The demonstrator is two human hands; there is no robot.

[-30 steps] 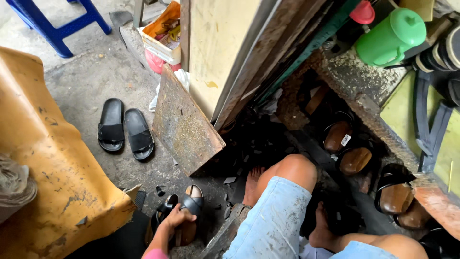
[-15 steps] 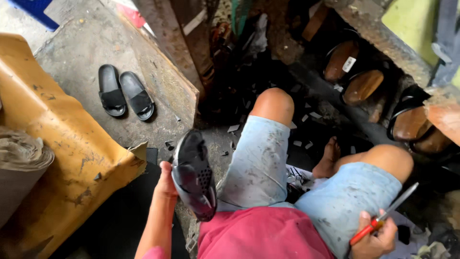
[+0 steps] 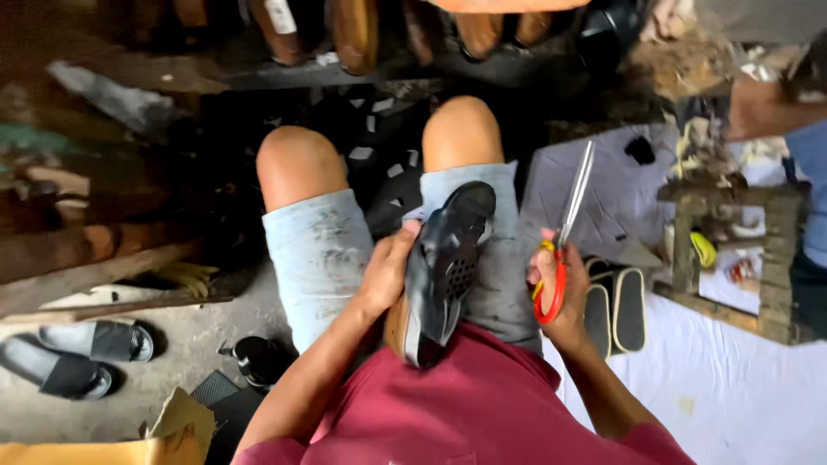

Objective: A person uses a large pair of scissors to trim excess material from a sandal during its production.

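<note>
My left hand [image 3: 385, 274] grips a dark shoe [image 3: 445, 269] with its black sole turned up, resting on my lap between my denim-covered thighs. My right hand [image 3: 556, 284] holds red-handled scissors [image 3: 564, 226] just right of the shoe, with the long metal blades pointing up and away. Both knees are bare and point toward a low shelf of shoes.
Brown shoes [image 3: 355, 24] line a shelf at the top. A pair of black slides [image 3: 82, 355] lies on the concrete at left. Two flat soles [image 3: 617, 306] rest on white cloth at right, beside a wooden stand [image 3: 732, 250]. Another person's arm [image 3: 762, 108] shows at top right.
The shoe came up from my left side onto my lap, sole up. My right hand raised the scissors beside it. The view swung right, toward the white cloth.
</note>
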